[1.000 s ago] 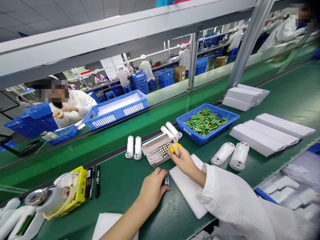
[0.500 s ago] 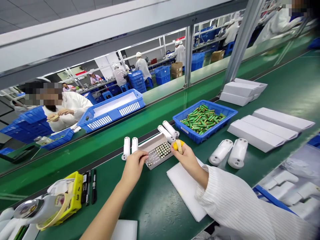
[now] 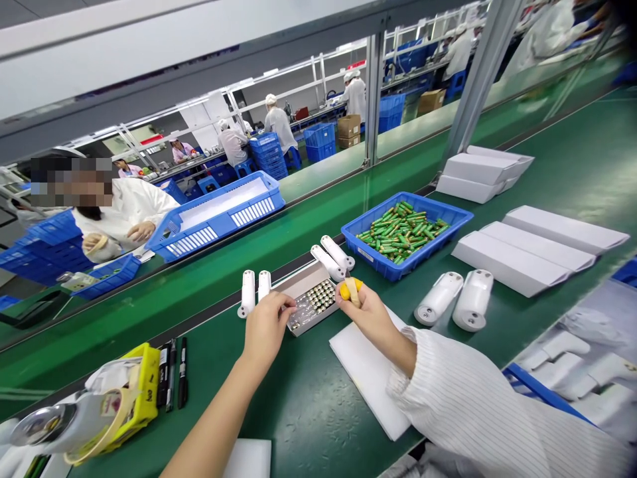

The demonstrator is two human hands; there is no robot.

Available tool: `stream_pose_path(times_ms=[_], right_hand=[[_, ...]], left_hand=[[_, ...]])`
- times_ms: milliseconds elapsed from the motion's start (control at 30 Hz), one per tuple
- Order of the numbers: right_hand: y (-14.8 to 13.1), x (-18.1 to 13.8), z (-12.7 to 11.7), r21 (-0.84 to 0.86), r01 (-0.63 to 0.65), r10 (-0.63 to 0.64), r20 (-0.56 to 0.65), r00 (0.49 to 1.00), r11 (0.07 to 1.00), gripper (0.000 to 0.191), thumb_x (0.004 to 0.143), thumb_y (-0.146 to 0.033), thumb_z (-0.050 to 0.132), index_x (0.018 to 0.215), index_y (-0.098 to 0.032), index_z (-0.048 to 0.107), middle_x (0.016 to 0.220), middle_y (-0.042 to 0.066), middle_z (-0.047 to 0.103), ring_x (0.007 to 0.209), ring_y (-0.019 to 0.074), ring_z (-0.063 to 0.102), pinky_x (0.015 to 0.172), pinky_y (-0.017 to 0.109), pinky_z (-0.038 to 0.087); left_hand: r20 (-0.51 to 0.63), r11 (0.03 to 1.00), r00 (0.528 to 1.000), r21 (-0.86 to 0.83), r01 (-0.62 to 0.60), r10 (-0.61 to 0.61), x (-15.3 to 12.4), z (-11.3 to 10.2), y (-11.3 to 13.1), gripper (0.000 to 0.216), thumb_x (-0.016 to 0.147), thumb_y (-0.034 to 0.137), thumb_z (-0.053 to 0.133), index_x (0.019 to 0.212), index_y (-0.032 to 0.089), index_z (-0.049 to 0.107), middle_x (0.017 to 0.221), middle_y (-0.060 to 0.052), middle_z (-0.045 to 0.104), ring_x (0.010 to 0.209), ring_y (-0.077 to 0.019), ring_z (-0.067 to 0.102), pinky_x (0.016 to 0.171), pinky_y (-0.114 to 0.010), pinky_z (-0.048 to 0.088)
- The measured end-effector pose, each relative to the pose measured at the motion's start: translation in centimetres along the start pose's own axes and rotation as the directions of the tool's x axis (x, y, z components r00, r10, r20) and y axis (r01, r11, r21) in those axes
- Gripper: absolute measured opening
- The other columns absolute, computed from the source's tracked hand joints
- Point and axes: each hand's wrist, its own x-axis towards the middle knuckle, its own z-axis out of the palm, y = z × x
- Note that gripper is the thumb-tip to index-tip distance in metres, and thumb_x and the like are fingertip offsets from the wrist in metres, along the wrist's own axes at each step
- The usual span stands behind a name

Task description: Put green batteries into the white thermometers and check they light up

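Note:
A narrow white cardboard box (image 3: 312, 325) stands on the green bench, holding rows of cylindrical batteries (image 3: 322, 296) with metallic ends up. Clear plastic (image 3: 301, 315) covers its left part. My left hand (image 3: 266, 322) pinches at the box's left end, thumb and forefinger closed on the clear plastic there. Over the box's right end, my right hand (image 3: 371, 315) is closed around a yellow-handled tool (image 3: 343, 291), its thin dark tip pointing up. A beige cover wraps one finger of that hand. White cylindrical devices (image 3: 328, 262) stand or lie just behind the box.
Green batteries fill a blue tray (image 3: 408, 262) behind my right hand. Folded white boxes (image 3: 527, 259) and two white devices (image 3: 472, 302) lie to the right. White foam sheets (image 3: 368, 378) lie in front. Pens (image 3: 182, 372) and a yellow basket (image 3: 149, 392) are left. A co-worker (image 3: 134, 206) sits opposite.
The view has shifted slightly. Both my hands keep nearly the same places at the box. The co-worker opposite has lowered and parted their hands.

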Motion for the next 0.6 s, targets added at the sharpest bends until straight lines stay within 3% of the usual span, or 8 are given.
stream_pose_path(times_ms=[100, 233, 400, 600], right_hand=[[-0.2, 0.0, 0.0, 0.001, -0.021, 0.021, 0.016, 1.0, 1.0, 0.019, 0.072, -0.034, 0.059, 0.079, -0.019, 0.051, 0.072, -0.001, 0.05, 0.068, 0.0134, 0.047, 0.067, 0.027, 0.041], [-0.7, -0.2, -0.1, -0.004, -0.047, 0.047, 0.025, 0.999, 0.999, 0.019, 0.072, -0.034, 0.06, 0.08, -0.018, 0.051, 0.073, 0.0, 0.052, 0.07, 0.0142, 0.049, 0.069, 0.028, 0.041], [-0.9, -0.2, -0.1, -0.005, -0.065, 0.065, 0.042, 0.997, 0.998, 0.019, 0.071, -0.033, 0.061, 0.079, -0.018, 0.052, 0.073, 0.0, 0.053, 0.07, 0.0145, 0.05, 0.07, 0.028, 0.042], [-1.0, -0.2, 0.1, 0.007, -0.094, 0.094, 0.06, 0.994, 0.996, 0.021, 0.069, -0.034, 0.061, 0.079, -0.018, 0.052, 0.073, -0.001, 0.053, 0.07, 0.014, 0.05, 0.069, 0.028, 0.042]], left_hand=[[0.025, 0.998, 0.998, 0.04, -0.052, 0.051, -1.1, -0.9, 0.1, 0.006, 0.085, 0.021, 0.055, 0.081, 0.021, 0.06, 0.088, -0.001, 0.062, 0.084, -0.019, 0.058, 0.071, -0.029, 0.043], [0.166, 0.981, 0.981, 0.148, -0.123, 0.098, -2.6, -0.4, 0.1, 0.003, 0.084, 0.019, 0.057, 0.082, 0.02, 0.058, 0.088, -0.003, 0.059, 0.084, -0.0209, 0.057, 0.07, -0.031, 0.044], [0.149, 0.986, 0.987, 0.143, -0.085, 0.064, -3.0, 1.1, 0.2, 0.006, 0.086, 0.016, 0.05, 0.09, 0.019, 0.051, 0.09, -0.004, 0.055, 0.079, -0.0193, 0.057, 0.067, -0.03, 0.045], [0.173, 0.994, 0.985, 0.102, -0.033, 0.015, -2.8, 1.1, 0.3, 0.009, 0.087, 0.018, 0.048, 0.095, 0.019, 0.052, 0.094, -0.005, 0.054, 0.076, -0.0186, 0.057, 0.066, -0.031, 0.045]])
